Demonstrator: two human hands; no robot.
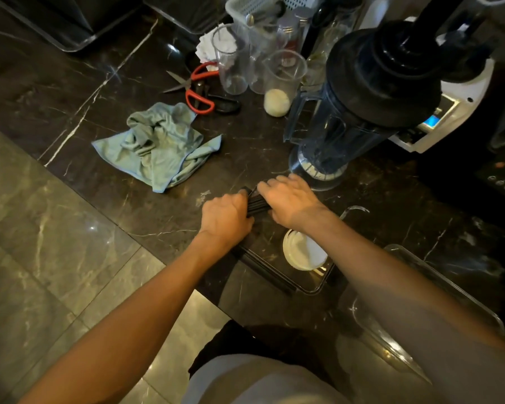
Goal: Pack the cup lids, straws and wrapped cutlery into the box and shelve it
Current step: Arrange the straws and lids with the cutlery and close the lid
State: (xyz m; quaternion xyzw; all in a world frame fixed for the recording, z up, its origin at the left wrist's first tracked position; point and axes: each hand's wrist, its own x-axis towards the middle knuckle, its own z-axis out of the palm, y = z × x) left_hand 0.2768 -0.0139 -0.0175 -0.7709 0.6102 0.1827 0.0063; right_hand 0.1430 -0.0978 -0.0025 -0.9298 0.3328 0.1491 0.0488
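Observation:
A bundle of black straws [257, 204] lies on the dark marble counter [146, 196], and both hands hold it. My left hand [226, 218] grips the near part of the bundle; my right hand [289, 201] curls over the far part. The straws' lower ends [263, 268] reach into a clear plastic box [318, 288] at the counter's front edge. A stack of white cup lids [303, 252] sits inside that box, partly under my right forearm. No wrapped cutlery is visible.
A crumpled blue-green cloth [161, 147] lies to the left. Red-handled scissors [196, 88] and clear measuring cups [231, 59] stand behind. A blender jug [347, 112] stands just beyond my right hand. A second clear container [438, 290] lies at the right.

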